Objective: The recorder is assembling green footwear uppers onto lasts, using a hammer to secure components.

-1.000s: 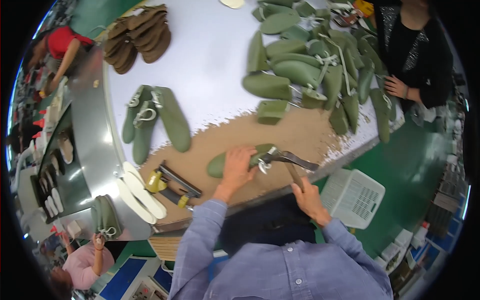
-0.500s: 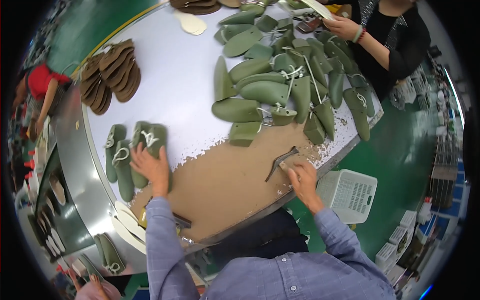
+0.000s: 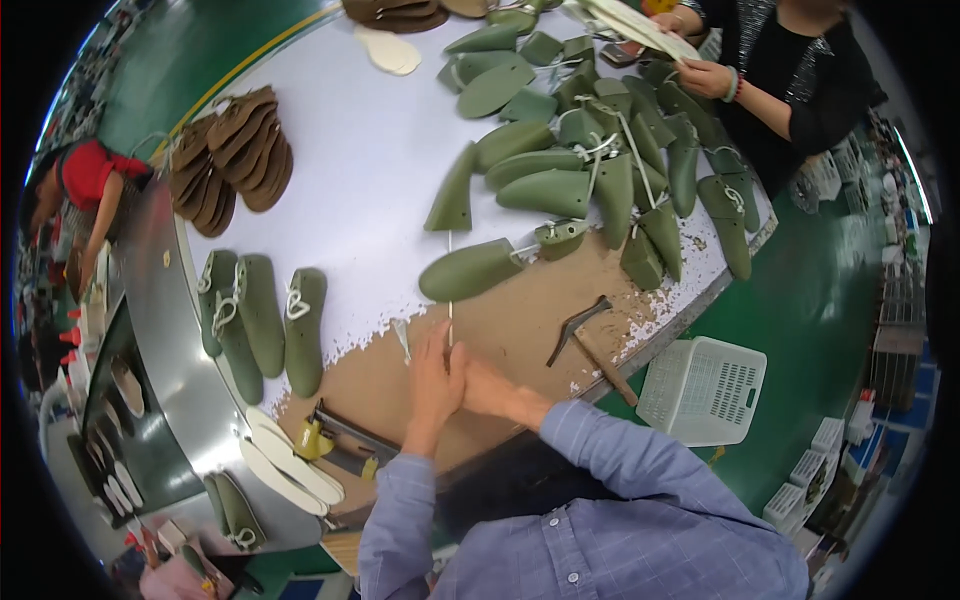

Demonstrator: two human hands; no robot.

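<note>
My left hand [image 3: 433,375] and my right hand [image 3: 485,388] meet low over the brown part of the table. A thin white cord [image 3: 450,318] runs down to them from a green shoe last [image 3: 453,188] and passes under another green last [image 3: 470,270]. My right fingers are closed at the cord's near end. The left hand is pressed against the right; blur hides its grip. To the right lies a hammer [image 3: 583,330] with a dark head and wooden handle, untouched. Left of my hands stand several green lasts [image 3: 305,335] with white cords.
Many green lasts [image 3: 545,192] are heaped at the back right. Brown sole-shaped pieces [image 3: 250,150] lie at the back left. A yellow-and-black tool [image 3: 315,438] and cream insoles [image 3: 285,460] rest near left. A white basket [image 3: 705,390] stands below the right edge. A co-worker's hand [image 3: 706,78] holds insoles.
My left hand has left the lasts at the left and moved right. My right hand has left the hammer and moved left to join it. Two lasts by the heap have shifted nearer.
</note>
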